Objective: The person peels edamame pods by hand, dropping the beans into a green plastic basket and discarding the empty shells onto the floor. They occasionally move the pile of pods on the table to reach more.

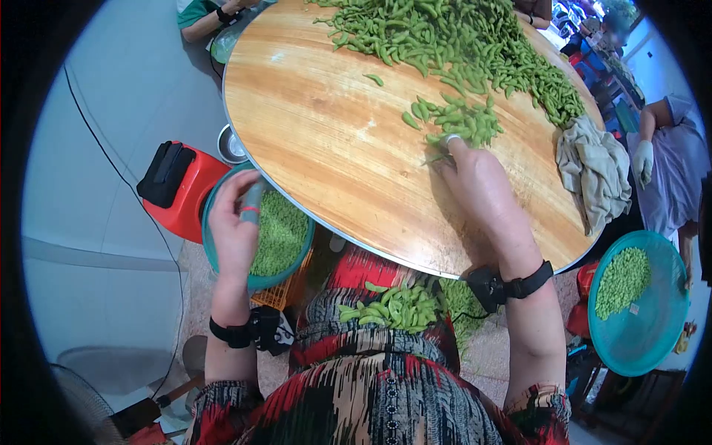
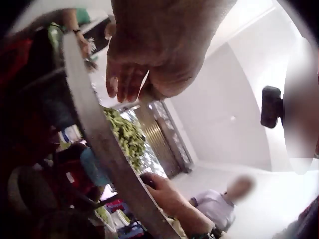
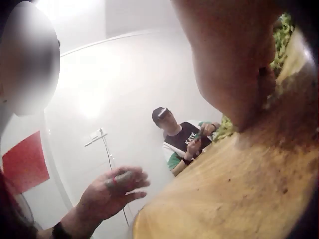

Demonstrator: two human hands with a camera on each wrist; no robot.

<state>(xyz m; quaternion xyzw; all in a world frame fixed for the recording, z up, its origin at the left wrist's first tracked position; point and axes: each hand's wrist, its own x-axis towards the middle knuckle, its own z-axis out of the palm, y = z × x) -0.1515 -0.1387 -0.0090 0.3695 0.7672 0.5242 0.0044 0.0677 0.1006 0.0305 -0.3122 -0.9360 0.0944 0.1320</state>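
Note:
My left hand [image 1: 236,230] is held over a teal basin of shelled green beans [image 1: 278,233], beside the table's edge. Its fingers are loosely bent and hold nothing; in the right wrist view a grey cover with a red band [image 3: 119,180] wraps one finger. My right hand [image 1: 482,182] is low over the round wooden table [image 1: 319,119], at the near side of a small cluster of green bean pods [image 1: 467,122]. A grey-white cover shows on its thumb. A bit of green shows beside its fingertips, which are partly hidden, and I cannot tell whether they pinch it.
A big heap of pods [image 1: 445,37] covers the table's far side. More pods [image 1: 397,308] lie on my lap. A crumpled cloth [image 1: 593,170] sits at the right edge. Left stand a red stool [image 1: 196,189] and a metal bowl [image 1: 233,144]; right, another teal basin [image 1: 660,319]. Other people are around the table.

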